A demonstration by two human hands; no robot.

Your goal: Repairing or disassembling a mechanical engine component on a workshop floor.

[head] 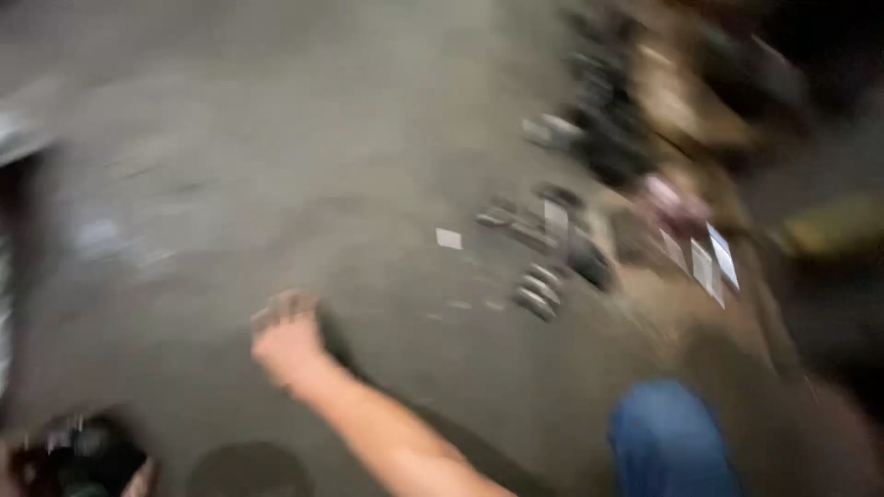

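Grey concrete floor (276,166) fills most of the head view, whole frame heavily motion-blurred. One bare arm reaches in from bottom centre, hand (287,339) out over the floor, fingers curled down toward or onto the surface. Which hand this is: probably the right, cannot be sure. Grip state not readable, blur smears the fingertips; something dark and small may sit at the fingertips, cannot tell if it is held or only shadow. Dark shadow of the arm runs beside the forearm on the right.

Bottom left corner: a dark rounded object (87,456) with a bit of skin tone next to it, possibly the other hand on it, too blurred to confirm.

Well apart from the reaching hand, up and right: a small white card (448,238) flat on the floor. Beyond it a scatter of small dark and silver metal parts (539,291), some ribbed, lying near each other. Further right, white flat pieces (714,262) on a brownish cardboard-like sheet (672,304). More dark items (608,129) pile along the top right, shapes unclear.

Blue fabric (668,442), likely a knee in jeans, at the bottom right. Grey edge of something at far left, unidentifiable.
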